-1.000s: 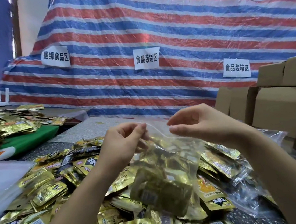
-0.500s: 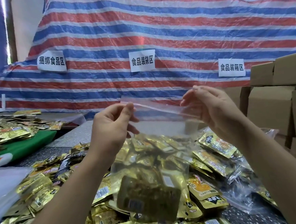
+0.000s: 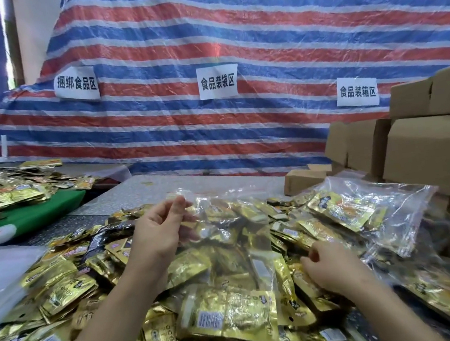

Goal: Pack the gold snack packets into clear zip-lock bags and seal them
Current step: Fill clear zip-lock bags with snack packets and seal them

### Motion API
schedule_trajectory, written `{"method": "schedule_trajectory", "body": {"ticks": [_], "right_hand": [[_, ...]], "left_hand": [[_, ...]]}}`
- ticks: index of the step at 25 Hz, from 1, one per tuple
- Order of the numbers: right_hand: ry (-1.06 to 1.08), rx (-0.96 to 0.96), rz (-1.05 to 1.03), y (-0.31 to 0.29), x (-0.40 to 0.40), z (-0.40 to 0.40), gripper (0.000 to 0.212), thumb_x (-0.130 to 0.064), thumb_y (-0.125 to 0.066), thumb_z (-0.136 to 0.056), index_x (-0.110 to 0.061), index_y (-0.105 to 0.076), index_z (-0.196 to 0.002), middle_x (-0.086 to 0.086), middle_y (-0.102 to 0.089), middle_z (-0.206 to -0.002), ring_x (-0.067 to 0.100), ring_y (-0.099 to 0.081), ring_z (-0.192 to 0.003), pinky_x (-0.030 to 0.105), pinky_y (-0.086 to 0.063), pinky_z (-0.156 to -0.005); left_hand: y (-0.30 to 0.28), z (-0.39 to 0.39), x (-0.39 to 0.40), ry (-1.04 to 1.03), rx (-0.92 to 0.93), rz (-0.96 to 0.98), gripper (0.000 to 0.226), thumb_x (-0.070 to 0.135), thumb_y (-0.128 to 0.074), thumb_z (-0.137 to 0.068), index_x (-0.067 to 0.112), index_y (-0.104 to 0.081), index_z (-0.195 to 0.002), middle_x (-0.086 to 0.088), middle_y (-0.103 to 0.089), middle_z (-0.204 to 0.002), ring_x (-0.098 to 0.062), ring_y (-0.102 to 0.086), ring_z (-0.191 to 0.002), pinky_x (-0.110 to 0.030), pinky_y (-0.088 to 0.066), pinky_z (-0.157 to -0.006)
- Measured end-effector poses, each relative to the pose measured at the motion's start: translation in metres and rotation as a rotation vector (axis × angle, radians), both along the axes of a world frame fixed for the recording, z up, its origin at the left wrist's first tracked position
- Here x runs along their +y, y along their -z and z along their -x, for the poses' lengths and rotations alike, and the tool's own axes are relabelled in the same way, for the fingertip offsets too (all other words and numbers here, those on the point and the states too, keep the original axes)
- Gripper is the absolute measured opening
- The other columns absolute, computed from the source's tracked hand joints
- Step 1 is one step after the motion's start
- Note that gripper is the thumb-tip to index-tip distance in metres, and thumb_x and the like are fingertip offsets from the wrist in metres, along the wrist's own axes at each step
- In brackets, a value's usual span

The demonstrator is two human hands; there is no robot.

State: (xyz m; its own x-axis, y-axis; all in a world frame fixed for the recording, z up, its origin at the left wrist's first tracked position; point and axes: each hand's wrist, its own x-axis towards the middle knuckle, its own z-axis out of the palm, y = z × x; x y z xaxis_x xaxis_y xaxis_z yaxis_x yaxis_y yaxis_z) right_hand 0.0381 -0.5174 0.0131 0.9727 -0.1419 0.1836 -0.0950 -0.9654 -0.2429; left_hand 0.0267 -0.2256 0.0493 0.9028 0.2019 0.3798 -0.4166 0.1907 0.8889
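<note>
While left hand (image 3: 161, 232) pinches top corner of clear bag (image 3: 227, 253) at frame centre, thumb and fingers clamped on plastic, bag hangs over heap of gold packets (image 3: 64, 292) filling lower frame. Packets visible inside bag, low. Right hand (image 3: 328, 267), lower right, reaches into heap; fingers curled, grip on packet cannot tell. Filled bag (image 3: 372, 210) right of centre. Cardboard boxes (image 3: 422, 155) at right edge. Striped tarp (image 3: 231, 30) across top.

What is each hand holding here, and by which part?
The left hand pinches the clear zip-lock bag by its top left corner. Whether the right hand holds anything cannot be told.
</note>
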Motion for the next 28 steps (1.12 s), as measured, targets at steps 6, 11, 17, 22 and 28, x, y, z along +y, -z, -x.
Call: {"method": "schedule_trajectory", "body": {"ticks": [6, 11, 17, 22, 28], "right_hand": [[0.064, 0.149, -0.019, 0.005, -0.017, 0.0, 0.05, -0.065, -0.048, -0.092, -0.016, -0.059, -0.082, -0.004, -0.057, -0.072, 0.013, -0.051, -0.062, 0.029, -0.037, -0.056], [0.008, 0.115, -0.051, 0.0, -0.011, 0.01, 0.052, -0.068, -0.061, -0.083, -0.017, -0.063, -0.095, -0.005, -0.064, -0.083, 0.011, -0.057, -0.071, 0.027, -0.041, -0.059], [0.046, 0.131, -0.348, -0.007, -0.004, 0.016, 0.071, -0.046, -0.08, -0.078, -0.012, -0.046, -0.131, -0.001, -0.06, -0.097, 0.011, -0.061, -0.074, 0.022, -0.043, -0.054], [-0.032, 0.272, -0.457, -0.023, -0.035, 0.028, 0.042, -0.042, -0.083, -0.076, -0.008, -0.07, -0.098, 0.012, -0.075, -0.092, 0.024, -0.068, -0.073, 0.034, -0.054, -0.063], [-0.07, 0.159, -1.169, -0.042, -0.053, 0.033, 0.051, -0.029, -0.079, -0.07, 0.005, -0.07, -0.106, 0.02, -0.073, -0.08, 0.027, -0.066, -0.054, 0.031, -0.055, -0.05]], "left_hand": [[0.005, 0.003, -0.008, 0.032, 0.004, -0.045, 0.035, 0.047, -0.054, -0.087, 0.015, -0.068, -0.091, -0.004, -0.075, -0.08, -0.016, -0.067, -0.053, -0.019, -0.049, -0.046], [0.004, 0.005, -0.007, 0.059, 0.0, -0.049, 0.032, 0.042, -0.053, -0.089, 0.016, -0.071, -0.091, -0.003, -0.076, -0.083, -0.015, -0.067, -0.054, -0.02, -0.049, -0.046], [0.003, 0.005, -0.008, 0.051, 0.023, -0.05, 0.028, 0.034, -0.051, -0.096, 0.013, -0.071, -0.091, -0.002, -0.075, -0.08, -0.016, -0.066, -0.054, -0.02, -0.049, -0.047], [0.003, 0.007, -0.006, 0.071, 0.025, -0.045, 0.028, 0.036, -0.055, -0.092, 0.015, -0.072, -0.091, -0.003, -0.075, -0.083, -0.016, -0.067, -0.056, -0.021, -0.05, -0.049], [0.003, 0.009, -0.007, 0.102, 0.007, -0.095, 0.024, 0.039, -0.062, -0.078, 0.018, -0.074, -0.081, -0.005, -0.075, -0.083, -0.012, -0.065, -0.058, -0.036, -0.05, -0.065]]}}
